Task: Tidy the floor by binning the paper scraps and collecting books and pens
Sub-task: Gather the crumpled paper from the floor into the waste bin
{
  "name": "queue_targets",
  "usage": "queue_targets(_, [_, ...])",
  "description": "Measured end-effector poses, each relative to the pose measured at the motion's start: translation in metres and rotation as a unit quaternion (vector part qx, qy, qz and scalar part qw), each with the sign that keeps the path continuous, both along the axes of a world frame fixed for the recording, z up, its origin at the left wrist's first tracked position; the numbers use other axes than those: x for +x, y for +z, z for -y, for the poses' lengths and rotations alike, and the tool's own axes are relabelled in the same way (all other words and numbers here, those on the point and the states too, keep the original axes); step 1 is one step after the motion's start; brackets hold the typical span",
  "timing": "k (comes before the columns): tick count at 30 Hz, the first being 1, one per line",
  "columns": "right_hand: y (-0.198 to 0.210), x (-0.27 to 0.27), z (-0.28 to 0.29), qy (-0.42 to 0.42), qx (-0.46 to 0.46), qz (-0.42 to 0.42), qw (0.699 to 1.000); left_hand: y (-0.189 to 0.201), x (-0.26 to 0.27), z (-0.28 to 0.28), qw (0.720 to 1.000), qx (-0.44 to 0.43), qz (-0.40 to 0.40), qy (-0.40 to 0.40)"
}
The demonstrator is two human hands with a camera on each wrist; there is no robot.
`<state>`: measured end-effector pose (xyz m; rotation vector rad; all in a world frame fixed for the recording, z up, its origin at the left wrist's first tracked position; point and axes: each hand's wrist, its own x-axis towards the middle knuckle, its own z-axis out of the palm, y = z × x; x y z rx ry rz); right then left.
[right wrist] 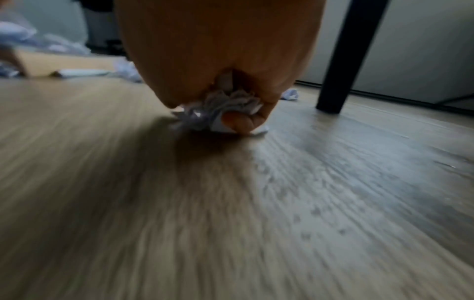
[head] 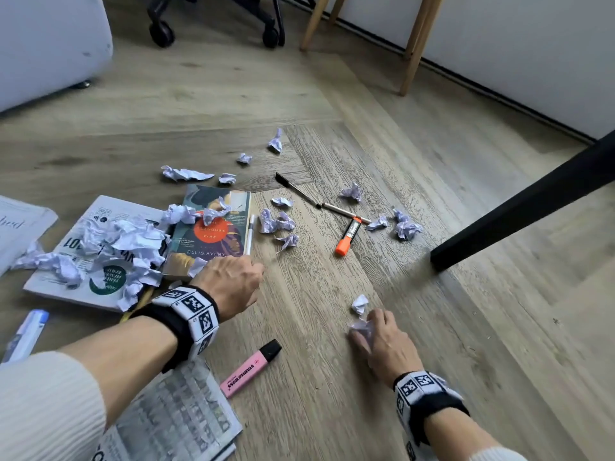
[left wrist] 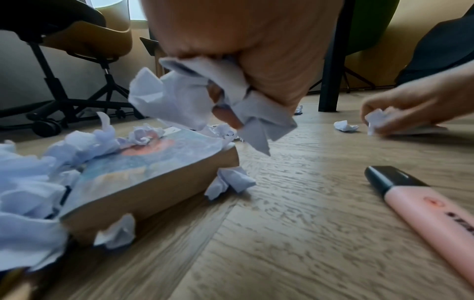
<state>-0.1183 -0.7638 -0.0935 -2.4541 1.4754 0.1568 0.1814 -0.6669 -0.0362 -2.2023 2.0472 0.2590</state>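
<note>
Crumpled white paper scraps (head: 278, 222) lie scattered over the wooden floor. My left hand (head: 233, 281) hovers by the near corner of a paperback book (head: 213, 231) and grips a wad of paper scraps (left wrist: 195, 101). My right hand (head: 379, 341) is low on the floor, its fingers curled round a small scrap (right wrist: 220, 113). One more scrap (head: 360, 304) lies just beyond it. A pink highlighter (head: 249, 369) lies between my arms. An orange highlighter (head: 347, 236), two thin pens (head: 299, 191) and a white pen (head: 250, 232) on the book lie farther off.
A magazine (head: 83, 257) heaped with scraps lies at left, a newspaper (head: 173, 420) under my left forearm, a blue-white pen (head: 26, 334) at far left. A black table leg (head: 519, 207) stands at right. Wooden legs (head: 416, 44) and an office chair base (head: 216, 24) stand at the back.
</note>
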Motion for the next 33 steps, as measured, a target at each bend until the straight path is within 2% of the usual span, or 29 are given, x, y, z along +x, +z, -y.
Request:
queue_targets(4, [-0.011,0.003,-0.008,0.008,0.006,-0.029,1.0,0.006,0.003,-0.014,1.0,0.0,0.017,-0.002])
queue_targets(6, [-0.009,0.005,-0.006,-0.02,0.034,0.033,0.999,0.009,0.006,-0.019,0.999,0.003,0.034,0.001])
queue_targets(9, [0.0,0.012,0.009,-0.134,0.017,0.138,0.981,0.011,0.012,-0.026,0.999,-0.005,0.042,0.021])
queue_targets(11, [0.003,0.022,0.021,-0.176,0.018,0.145,0.973,0.013,0.016,-0.03,0.999,-0.007,0.043,0.027])
queue_targets(12, [0.004,0.028,0.026,-0.17,0.037,0.13,0.976,0.013,0.017,-0.032,0.999,-0.005,0.042,0.03])
queue_targets(16, [0.002,0.054,0.023,-0.036,0.077,0.054,0.995,0.019,0.024,-0.041,0.998,0.001,0.039,0.05])
queue_targets(20, [0.003,0.082,0.01,0.076,0.131,0.091,0.984,0.031,0.033,-0.053,0.995,0.01,0.032,0.09])
queue_targets(23, [0.019,0.116,-0.007,0.153,0.132,0.124,0.972,0.047,0.043,-0.065,0.992,0.012,0.024,0.12])
queue_targets(26, [0.058,0.169,-0.036,0.227,0.127,0.189,0.947,0.071,0.055,-0.085,0.987,-0.015,0.011,0.158])
queue_targets(28, [0.086,0.209,-0.059,0.29,0.129,0.236,0.919,0.089,0.066,-0.107,0.982,-0.039,0.021,0.182])
queue_targets(33, [0.129,0.306,-0.132,0.414,0.165,0.286,0.848,0.137,0.095,-0.198,0.961,-0.071,0.071,0.258])
